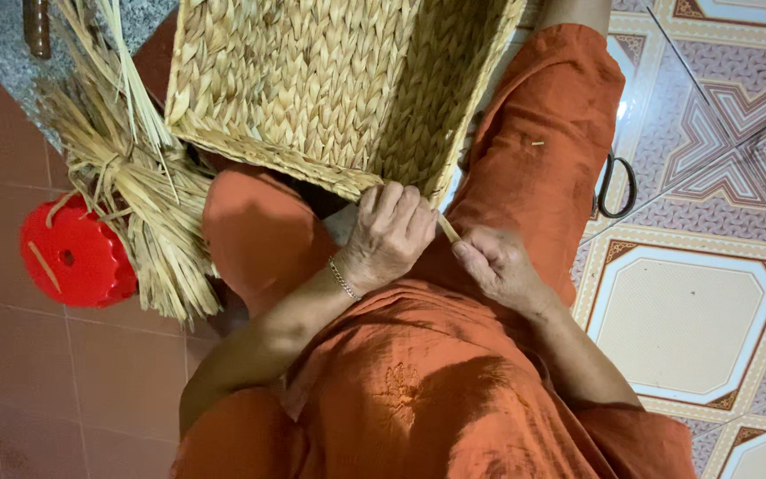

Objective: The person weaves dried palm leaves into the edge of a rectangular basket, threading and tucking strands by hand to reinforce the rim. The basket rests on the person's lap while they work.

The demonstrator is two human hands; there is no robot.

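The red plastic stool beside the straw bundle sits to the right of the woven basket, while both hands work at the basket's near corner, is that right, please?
Not quite. The head view shows the red plastic stool to the left of the woven basket, beside the straw bundle. The rest holds: the left hand and right hand both work at the basket's near corner.
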